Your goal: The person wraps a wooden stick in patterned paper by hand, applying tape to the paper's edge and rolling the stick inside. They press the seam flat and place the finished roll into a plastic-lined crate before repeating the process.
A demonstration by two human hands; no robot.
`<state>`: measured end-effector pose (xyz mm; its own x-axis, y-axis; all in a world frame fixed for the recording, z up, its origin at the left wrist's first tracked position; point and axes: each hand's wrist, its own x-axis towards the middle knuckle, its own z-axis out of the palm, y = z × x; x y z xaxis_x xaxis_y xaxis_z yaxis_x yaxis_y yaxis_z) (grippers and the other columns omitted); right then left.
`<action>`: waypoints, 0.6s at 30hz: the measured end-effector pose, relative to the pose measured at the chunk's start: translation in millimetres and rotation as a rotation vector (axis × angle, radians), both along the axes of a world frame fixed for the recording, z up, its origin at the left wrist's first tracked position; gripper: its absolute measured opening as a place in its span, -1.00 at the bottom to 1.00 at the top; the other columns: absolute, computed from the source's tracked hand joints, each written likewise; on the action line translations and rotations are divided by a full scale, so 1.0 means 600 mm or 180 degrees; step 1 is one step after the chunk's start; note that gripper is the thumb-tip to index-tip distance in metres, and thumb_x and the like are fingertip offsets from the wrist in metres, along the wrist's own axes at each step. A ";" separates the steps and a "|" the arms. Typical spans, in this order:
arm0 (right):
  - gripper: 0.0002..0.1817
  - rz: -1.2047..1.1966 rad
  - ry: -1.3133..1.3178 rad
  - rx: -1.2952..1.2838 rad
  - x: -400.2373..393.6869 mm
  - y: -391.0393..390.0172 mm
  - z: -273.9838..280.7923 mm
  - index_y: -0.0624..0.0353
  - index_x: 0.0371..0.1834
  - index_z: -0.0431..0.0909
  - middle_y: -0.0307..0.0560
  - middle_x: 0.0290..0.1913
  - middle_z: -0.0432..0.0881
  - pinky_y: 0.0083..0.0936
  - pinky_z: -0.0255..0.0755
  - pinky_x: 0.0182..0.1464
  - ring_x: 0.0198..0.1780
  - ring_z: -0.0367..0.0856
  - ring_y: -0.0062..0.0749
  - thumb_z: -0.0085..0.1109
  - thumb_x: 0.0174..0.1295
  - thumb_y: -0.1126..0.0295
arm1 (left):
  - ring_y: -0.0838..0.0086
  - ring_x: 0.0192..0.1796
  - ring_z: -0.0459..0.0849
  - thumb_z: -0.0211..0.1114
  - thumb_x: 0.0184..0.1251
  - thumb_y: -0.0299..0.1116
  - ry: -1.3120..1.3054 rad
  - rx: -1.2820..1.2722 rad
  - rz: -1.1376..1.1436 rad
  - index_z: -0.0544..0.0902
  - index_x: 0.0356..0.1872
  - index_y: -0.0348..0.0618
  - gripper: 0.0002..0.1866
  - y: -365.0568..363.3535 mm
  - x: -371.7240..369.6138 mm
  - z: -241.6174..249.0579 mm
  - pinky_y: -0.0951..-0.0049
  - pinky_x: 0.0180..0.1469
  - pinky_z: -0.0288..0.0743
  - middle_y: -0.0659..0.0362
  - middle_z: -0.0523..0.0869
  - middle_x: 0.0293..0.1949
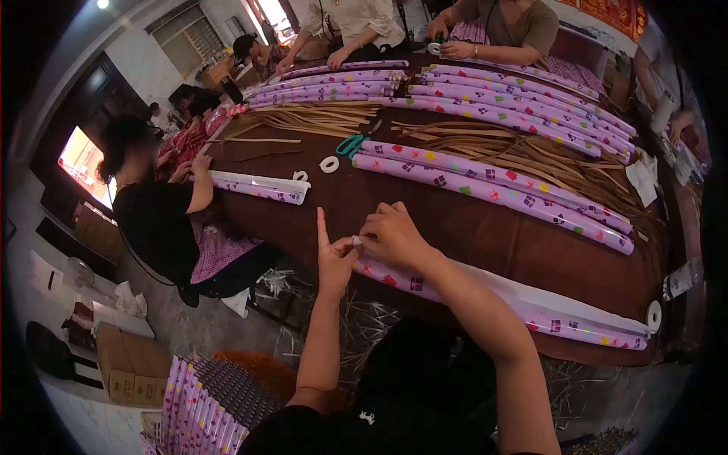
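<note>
A purple printed wrapping paper roll [413,283] lies along the near table edge, its white underside showing on a loose flap. At its left end, my left hand [334,262] pinches the paper's end with the thumb while its index finger points straight up. My right hand [393,236] bends over the same end, fingertips closed on a small white bit [356,241], perhaps the paper's corner or tape. Its fingers partly hide the contact. A white tape roll [654,315] stands by the roll's right end.
Finished purple rolls [485,186] lie ahead, with teal-handled scissors [350,144] and a tape roll [329,164] beside them. Brown strips [500,144] spread behind. A co-worker [152,205] handles another paper roll [262,186] at left. Stacked rolls [205,402] stand on the floor.
</note>
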<state>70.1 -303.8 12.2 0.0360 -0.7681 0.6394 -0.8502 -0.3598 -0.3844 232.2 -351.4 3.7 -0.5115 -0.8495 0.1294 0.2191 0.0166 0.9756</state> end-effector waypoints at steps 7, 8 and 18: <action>-0.93 -0.0226 -0.0173 -0.0327 0.007 -0.002 -0.001 0.10 -0.51 0.56 -0.16 -0.53 0.61 -0.32 0.32 -0.13 -0.35 0.58 -0.26 0.25 0.03 0.40 | 0.60 -0.16 0.67 0.18 0.25 -0.81 -0.0046 0.0001 -0.0059 -0.28 0.62 0.15 0.08 -0.005 0.002 0.001 0.56 -0.02 0.53 0.14 0.75 -0.22; -0.93 -0.0225 -0.0172 -0.0327 0.006 -0.003 0.000 0.10 -0.51 0.56 -0.16 -0.53 0.61 -0.32 0.32 -0.13 -0.35 0.58 -0.26 0.25 0.03 0.40 | 0.59 -0.15 0.67 0.17 0.26 -0.81 0.0012 0.0068 -0.0097 -0.24 0.62 0.13 0.05 -0.006 0.003 0.002 0.55 0.00 0.53 0.13 0.75 -0.21; -0.88 -0.0377 -0.0136 -0.0227 0.001 -0.006 -0.004 0.12 -0.34 0.43 -0.06 -0.70 0.52 -0.25 0.34 -0.33 -0.60 0.55 -0.08 0.18 0.23 0.41 | 0.50 -0.04 0.67 0.13 0.39 -0.72 0.0005 0.0201 0.0383 0.06 0.55 0.03 -0.22 -0.021 -0.005 -0.018 0.52 0.09 0.51 -0.03 0.72 -0.04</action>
